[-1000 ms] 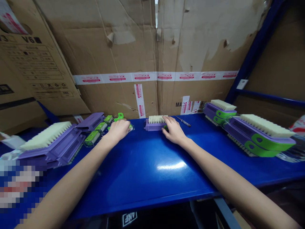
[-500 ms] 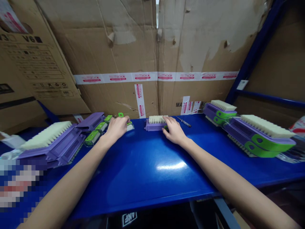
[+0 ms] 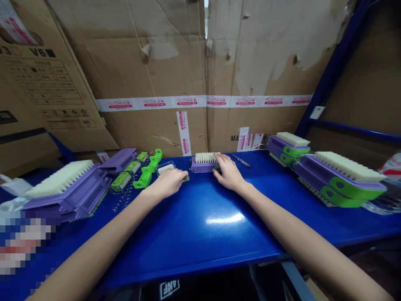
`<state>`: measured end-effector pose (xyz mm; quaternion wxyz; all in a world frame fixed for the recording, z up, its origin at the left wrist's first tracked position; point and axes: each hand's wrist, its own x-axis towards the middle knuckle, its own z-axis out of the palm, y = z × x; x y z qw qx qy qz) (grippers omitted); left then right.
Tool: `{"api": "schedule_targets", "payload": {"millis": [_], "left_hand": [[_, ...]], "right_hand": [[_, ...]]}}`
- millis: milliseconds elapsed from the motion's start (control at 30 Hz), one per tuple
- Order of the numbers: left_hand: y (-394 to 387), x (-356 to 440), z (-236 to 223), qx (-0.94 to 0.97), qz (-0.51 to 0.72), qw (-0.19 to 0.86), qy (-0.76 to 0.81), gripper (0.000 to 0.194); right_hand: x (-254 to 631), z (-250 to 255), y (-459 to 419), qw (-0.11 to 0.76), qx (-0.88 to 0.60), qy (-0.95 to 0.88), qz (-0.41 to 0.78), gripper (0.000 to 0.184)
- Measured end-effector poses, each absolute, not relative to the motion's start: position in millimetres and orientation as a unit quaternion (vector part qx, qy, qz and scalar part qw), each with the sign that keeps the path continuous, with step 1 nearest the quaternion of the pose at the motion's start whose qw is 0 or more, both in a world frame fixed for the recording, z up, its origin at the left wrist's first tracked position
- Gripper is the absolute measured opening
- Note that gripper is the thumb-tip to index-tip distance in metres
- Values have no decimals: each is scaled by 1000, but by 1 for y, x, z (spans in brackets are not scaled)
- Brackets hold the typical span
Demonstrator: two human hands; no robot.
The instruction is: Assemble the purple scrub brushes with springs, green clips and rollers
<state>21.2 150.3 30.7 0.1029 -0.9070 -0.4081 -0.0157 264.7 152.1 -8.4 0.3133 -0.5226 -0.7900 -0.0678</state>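
Observation:
My left hand (image 3: 169, 184) is closed in a pinch, with the edge of a small green plastic piece (image 3: 186, 179) showing at its fingertips. Most of that piece is hidden by the fingers. My right hand (image 3: 230, 172) grips the right end of a purple brush (image 3: 203, 167), whose cream bristles face up. Its fingers lie over the bristles and the thumb is at the near side, by a bit of green. Left of my left hand lie green loop-shaped caps (image 3: 144, 177) in a row. A clear case with a white block (image 3: 166, 168) sits just behind that hand.
Several small green-topped blocks (image 3: 121, 180) and scattered screws (image 3: 120, 205) lie on the blue table (image 3: 194, 230). Purple brushes are stacked at left (image 3: 75, 190) and, with green ends, at right (image 3: 341, 175). A screwdriver (image 3: 241, 160) lies behind my right hand. Cardboard (image 3: 150, 75) walls the back.
My left hand has moved right and nearer, away from the row of green caps, with a green piece at its fingertips. The caps and screws are uncovered. My right hand stays on the brush.

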Motion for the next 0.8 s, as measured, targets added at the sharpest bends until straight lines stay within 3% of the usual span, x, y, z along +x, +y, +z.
{"api": "schedule_targets", "payload": {"millis": [133, 433, 567, 800], "left_hand": [[134, 15, 39, -870, 11, 154, -469, 18], [78, -51, 63, -699, 63, 169, -692, 37], [72, -83, 65, -634, 82, 109, -761, 45], [73, -99, 44, -657, 51, 28, -751, 49]], "right_hand": [[265, -8, 152, 311, -525, -790, -66, 56], [265, -9, 152, 312, -523, -791, -64, 57], [264, -10, 152, 311, -525, -789, -67, 57], [264, -8, 151, 300, -530, -790, -65, 56]]}}
